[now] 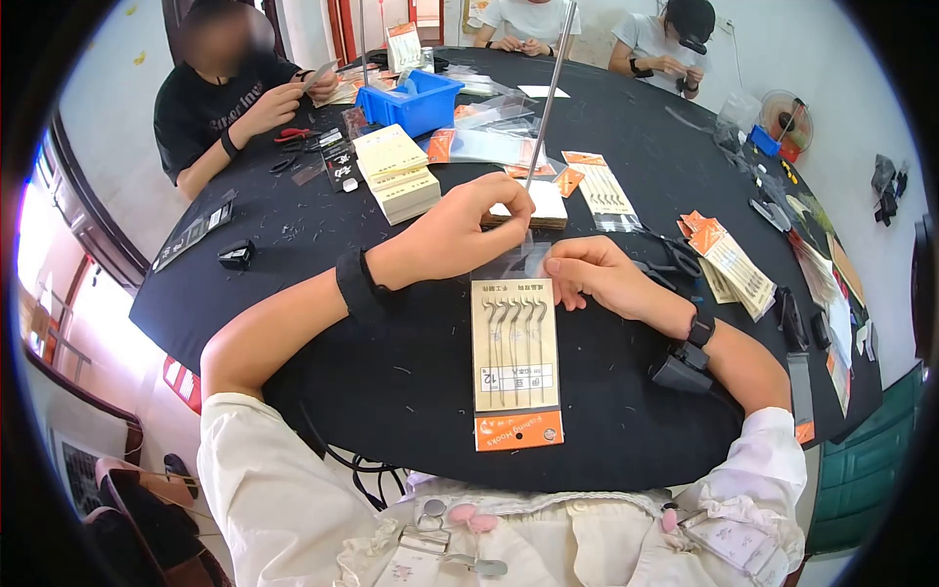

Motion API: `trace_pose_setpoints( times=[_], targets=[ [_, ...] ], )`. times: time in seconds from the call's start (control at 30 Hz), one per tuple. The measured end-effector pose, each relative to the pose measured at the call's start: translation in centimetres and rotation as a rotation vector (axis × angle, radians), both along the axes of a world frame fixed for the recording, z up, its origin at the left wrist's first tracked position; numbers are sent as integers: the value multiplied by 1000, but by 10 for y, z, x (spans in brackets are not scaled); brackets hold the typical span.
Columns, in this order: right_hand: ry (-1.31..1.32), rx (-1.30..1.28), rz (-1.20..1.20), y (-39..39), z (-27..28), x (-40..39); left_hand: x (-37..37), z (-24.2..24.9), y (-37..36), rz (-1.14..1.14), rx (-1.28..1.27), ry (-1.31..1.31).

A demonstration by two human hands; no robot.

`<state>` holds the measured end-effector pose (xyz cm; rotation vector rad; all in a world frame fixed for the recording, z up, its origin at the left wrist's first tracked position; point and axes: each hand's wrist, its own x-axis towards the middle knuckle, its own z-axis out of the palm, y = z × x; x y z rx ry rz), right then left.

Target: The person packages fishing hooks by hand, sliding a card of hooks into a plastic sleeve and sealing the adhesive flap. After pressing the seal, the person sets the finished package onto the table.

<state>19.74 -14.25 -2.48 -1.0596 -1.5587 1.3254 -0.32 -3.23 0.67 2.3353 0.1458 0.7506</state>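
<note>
A tan card of fishing hooks (514, 360) with an orange bottom strip lies flat on the black table in front of me. My left hand (460, 233) hovers over its top end, fingers pinched on the edge of a clear plastic sleeve (516, 260). My right hand (590, 274) rests at the card's upper right corner, thumb and fingers on the same sleeve. Just behind my hands sits a low stack of cards (540, 207).
Stacked cream cards (395, 172), a blue bin (423, 100) and a thin metal rod (550, 90) stand farther back. Packaged hook cards (734, 266) lie to the right. Three other people sit around the round black table (293, 245); red pliers (291, 135) lie near one.
</note>
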Motion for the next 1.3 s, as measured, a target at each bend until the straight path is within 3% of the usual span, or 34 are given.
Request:
trace_pose_setpoints(
  times=[0.27,0.5,1.0,1.3],
  targets=[
    [178,-78,-48,-2,2,-1,1,-3,0,-54,-195,142],
    [88,-37,-10,-1,0,-1,0,-4,4,-58,-71,272],
    [-86,51,22,-2,5,-5,0,0,2,-180,-14,218],
    [69,-13,9,1,-4,1,0,-1,2,-196,-86,231]
  ],
)
